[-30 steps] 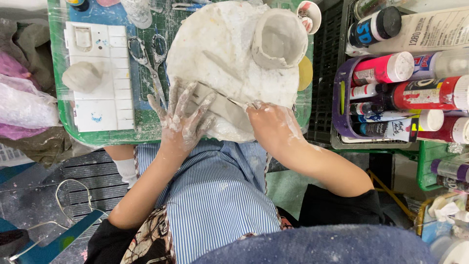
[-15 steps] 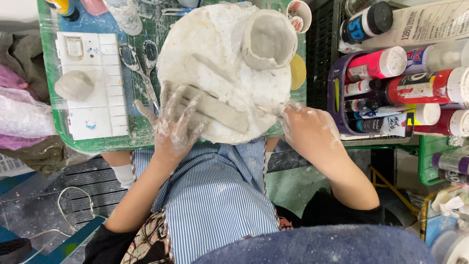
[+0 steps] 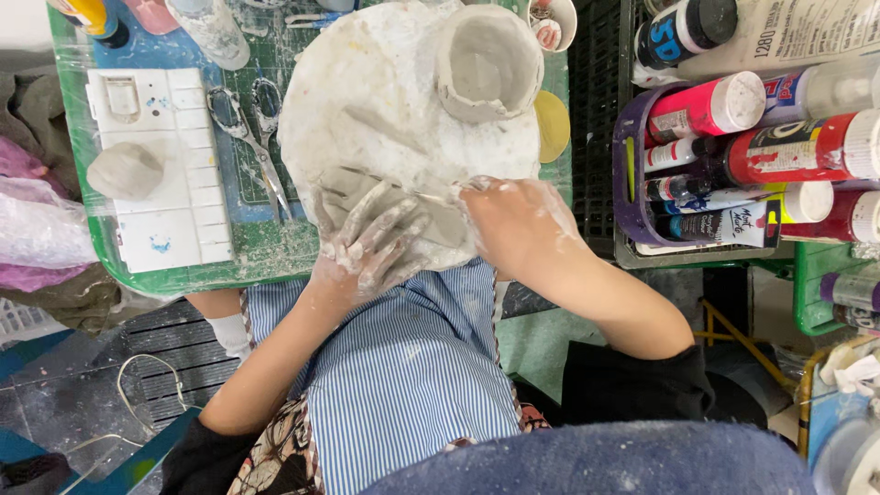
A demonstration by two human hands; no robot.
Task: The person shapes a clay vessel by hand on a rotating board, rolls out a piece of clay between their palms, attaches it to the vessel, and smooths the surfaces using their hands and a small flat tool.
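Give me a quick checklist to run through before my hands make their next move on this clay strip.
1. Left hand flat on the clay strip: ok.
2. Right hand at the strip's end: ok.
3. Strip lies fully on the white round board: ok.
4. Clay cup stands apart from both hands: ok.
5. Scissors lie off the board: ok.
6. Strip of even thickness: cannot tell, hands cover it.
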